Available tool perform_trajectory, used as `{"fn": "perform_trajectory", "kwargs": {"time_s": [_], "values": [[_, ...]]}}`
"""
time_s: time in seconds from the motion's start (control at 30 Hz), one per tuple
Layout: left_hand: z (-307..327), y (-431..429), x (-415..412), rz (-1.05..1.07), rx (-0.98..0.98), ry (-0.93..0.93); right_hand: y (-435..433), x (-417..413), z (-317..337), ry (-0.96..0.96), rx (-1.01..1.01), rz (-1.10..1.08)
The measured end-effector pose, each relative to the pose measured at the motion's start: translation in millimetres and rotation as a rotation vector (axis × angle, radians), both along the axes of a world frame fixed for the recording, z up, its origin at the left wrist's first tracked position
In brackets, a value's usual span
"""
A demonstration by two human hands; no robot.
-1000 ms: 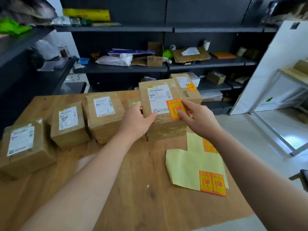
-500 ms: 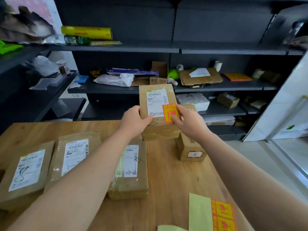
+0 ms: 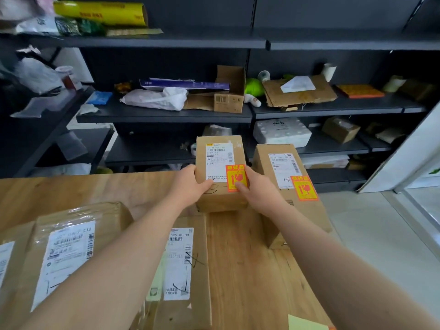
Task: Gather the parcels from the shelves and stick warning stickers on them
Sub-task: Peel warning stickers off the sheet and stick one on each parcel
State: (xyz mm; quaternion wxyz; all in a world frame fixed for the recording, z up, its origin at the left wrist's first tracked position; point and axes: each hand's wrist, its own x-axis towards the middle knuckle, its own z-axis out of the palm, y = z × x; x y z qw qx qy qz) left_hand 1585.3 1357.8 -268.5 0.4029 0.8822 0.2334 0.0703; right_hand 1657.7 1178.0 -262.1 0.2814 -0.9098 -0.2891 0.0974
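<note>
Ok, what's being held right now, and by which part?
The small brown parcel: left hand grips its lower left edge, right hand its lower right edge, thumb on the orange sticker.

Stickered parcel [image 3: 220,173] between both hands

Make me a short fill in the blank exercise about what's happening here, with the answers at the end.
The left hand and right hand hold the same ____.
The right thumb presses its orange ____.
In all, ____ parcels show that warning mark.
The table is made of ____.
Answers: parcel, sticker, two, wood.
</note>
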Motion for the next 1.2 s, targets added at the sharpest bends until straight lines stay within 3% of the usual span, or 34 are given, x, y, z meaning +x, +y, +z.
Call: {"fn": "perform_trajectory", "kwargs": {"time_s": [0.37, 0.57, 0.83, 1.07, 1.2], "values": [[-39, 6, 4, -0.028, 0.057, 0.104, 6, 4, -39, 0.065, -0.048, -0.014], [-13, 2, -15, -0.096, 0.472, 0.178, 5, -8, -25, -0.155, -0.151, -0.002], [26, -32, -113, -0.147, 0.769, 0.177, -6, -72, 6, -0.292, -0.247, 0.104], [-4, -43, -211, -0.163, 0.902, 0.51, -22, -158, -4, -0.258, -0.306, 0.206], [-15, -49, -234, -0.178, 0.866, 0.536, -27, -196, -16, -0.142, -0.342, 0.213]]}}
